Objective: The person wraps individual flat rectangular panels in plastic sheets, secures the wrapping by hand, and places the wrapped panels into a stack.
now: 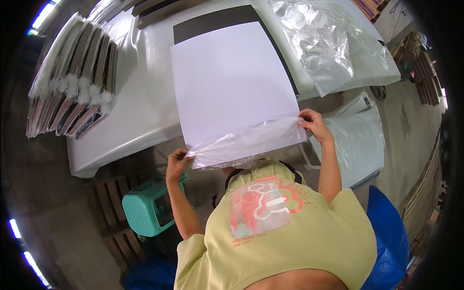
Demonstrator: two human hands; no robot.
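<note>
A large white sheet (232, 79) lies before me on the table, over a black board (217, 24) that shows along its far and right edges. Around the sheet's near end is a wrinkled transparent plastic bag (244, 142), which hangs past the table's front edge. My left hand (178, 162) pinches the bag at the near left corner. At the right corner, my right hand (314, 125) is closed on the bag's other side, thumb and fingertips together. Both hands hold the plastic close to the sheet's edges.
Plastic-wrapped dark panels (72, 79) stand stacked on the left of the white table (140, 116). Loose plastic bags (314, 43) lie at the right. Below them are wrapped pale sheets (355, 140). A green stool (145, 208) and a wooden pallet (113, 203) are at lower left.
</note>
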